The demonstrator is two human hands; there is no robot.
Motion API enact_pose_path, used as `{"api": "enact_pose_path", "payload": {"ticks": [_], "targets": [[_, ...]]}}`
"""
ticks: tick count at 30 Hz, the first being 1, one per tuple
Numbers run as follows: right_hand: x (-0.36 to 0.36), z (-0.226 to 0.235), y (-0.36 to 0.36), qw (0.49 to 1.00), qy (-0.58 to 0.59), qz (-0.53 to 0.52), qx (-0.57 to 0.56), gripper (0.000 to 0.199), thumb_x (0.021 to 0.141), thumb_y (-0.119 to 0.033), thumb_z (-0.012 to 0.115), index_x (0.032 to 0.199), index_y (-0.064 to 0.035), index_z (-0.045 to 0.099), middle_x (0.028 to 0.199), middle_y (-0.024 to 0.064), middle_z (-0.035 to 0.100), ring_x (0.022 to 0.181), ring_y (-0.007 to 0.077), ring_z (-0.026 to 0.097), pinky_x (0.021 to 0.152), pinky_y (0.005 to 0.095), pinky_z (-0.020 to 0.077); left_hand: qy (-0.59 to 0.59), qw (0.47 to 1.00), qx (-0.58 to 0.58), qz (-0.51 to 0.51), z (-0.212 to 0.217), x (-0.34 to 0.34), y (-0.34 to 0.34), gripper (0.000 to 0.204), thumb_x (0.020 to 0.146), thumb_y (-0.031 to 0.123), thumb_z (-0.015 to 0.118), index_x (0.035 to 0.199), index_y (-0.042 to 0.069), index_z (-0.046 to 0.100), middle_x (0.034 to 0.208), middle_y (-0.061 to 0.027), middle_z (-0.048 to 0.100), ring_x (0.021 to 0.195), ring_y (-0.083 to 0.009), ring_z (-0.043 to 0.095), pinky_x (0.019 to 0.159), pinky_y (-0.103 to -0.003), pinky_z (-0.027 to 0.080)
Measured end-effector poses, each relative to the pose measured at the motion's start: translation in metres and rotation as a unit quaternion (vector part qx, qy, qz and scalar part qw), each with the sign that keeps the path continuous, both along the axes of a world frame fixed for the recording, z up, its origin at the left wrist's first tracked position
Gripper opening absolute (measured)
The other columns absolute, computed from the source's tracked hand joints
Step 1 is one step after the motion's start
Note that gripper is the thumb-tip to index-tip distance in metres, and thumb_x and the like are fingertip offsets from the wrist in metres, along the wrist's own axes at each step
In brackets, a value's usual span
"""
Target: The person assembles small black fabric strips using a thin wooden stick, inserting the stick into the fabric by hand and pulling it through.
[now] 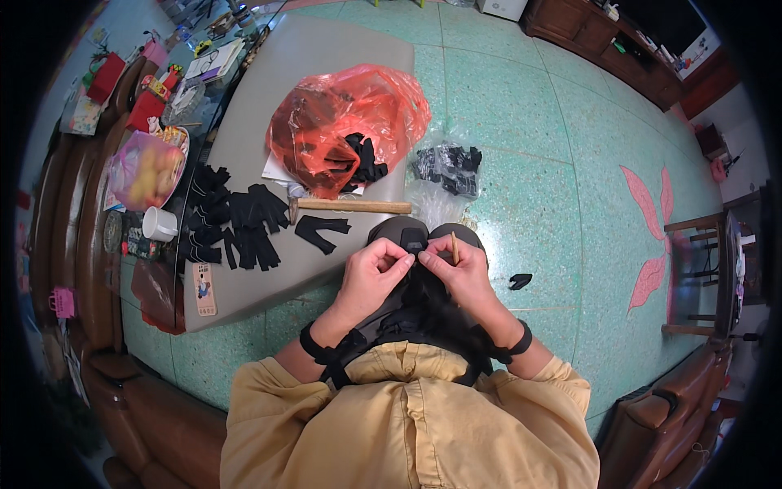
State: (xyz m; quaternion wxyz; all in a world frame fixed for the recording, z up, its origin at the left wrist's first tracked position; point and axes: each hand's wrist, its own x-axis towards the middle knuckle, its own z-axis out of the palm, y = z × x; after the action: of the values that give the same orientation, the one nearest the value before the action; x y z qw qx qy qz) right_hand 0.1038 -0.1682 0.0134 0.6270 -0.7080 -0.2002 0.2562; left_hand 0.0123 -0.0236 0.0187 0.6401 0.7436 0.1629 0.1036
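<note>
Above my lap, my left hand (374,275) pinches the lower edge of a small black piece (414,239), which looks like fabric or soft plastic. My right hand (465,273) closes on the same piece from the other side. A thin wooden stick (455,248) stands up between the fingers of that right hand. To the left, on a grey padded bench (326,49), lie several black strap-like strips (254,213) in bunches. One separate forked black strip (321,231) lies nearer to me, beside a wooden-handled hammer (358,206).
A red plastic bag (342,114) with black pieces inside sits on the bench. Beyond my knees is a clear bag (446,169) of black pieces. A phone (204,289) lies on the bench's near end; a white cup (160,224) stands further left. One black piece (520,281) lies on the green floor.
</note>
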Motion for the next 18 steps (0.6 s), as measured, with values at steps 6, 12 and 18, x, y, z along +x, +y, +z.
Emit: {"api": "enact_pose_path", "payload": {"ticks": [6, 12, 18], "targets": [[0.002, 0.0, 0.002, 0.997, -0.075, -0.009, -0.017, 0.017, 0.077, -0.014, 0.069, 0.077, 0.0001, 0.06, 0.062, 0.0005, 0.054, 0.058, 0.0046, 0.044, 0.051, 0.0228, 0.037, -0.042, 0.995, -0.086, 0.009, -0.02, 0.001, -0.001, 0.005, 0.081, -0.003, 0.062, 0.082, -0.001, 0.057, 0.078, -0.0025, 0.06, 0.071, -0.0057, 0.055, 0.066, -0.02, 0.046], [0.008, 0.002, 0.007, 0.994, -0.081, -0.004, -0.079, 0.019, 0.074, -0.015, 0.071, 0.071, 0.0008, 0.06, 0.052, 0.0041, 0.049, 0.05, 0.0074, 0.042, 0.046, 0.026, 0.0358, -0.049, 0.99, -0.131, 0.013, -0.034, 0.001, -0.002, 0.008, 0.082, -0.005, 0.059, 0.083, -0.001, 0.052, 0.079, -0.0037, 0.059, 0.074, -0.0079, 0.057, 0.07, -0.021, 0.048], [0.003, 0.013, 0.012, 0.984, -0.113, -0.014, -0.136, 0.015, 0.075, -0.008, 0.071, 0.079, -0.0016, 0.057, 0.065, -0.0018, 0.054, 0.058, 0.0045, 0.046, 0.052, 0.0209, 0.0388, -0.016, 0.992, -0.122, 0.039, -0.031, 0.005, -0.005, 0.011, 0.081, -0.002, 0.061, 0.083, 0.001, 0.051, 0.077, -0.002, 0.057, 0.073, -0.0063, 0.056, 0.067, -0.02, 0.047]]}}
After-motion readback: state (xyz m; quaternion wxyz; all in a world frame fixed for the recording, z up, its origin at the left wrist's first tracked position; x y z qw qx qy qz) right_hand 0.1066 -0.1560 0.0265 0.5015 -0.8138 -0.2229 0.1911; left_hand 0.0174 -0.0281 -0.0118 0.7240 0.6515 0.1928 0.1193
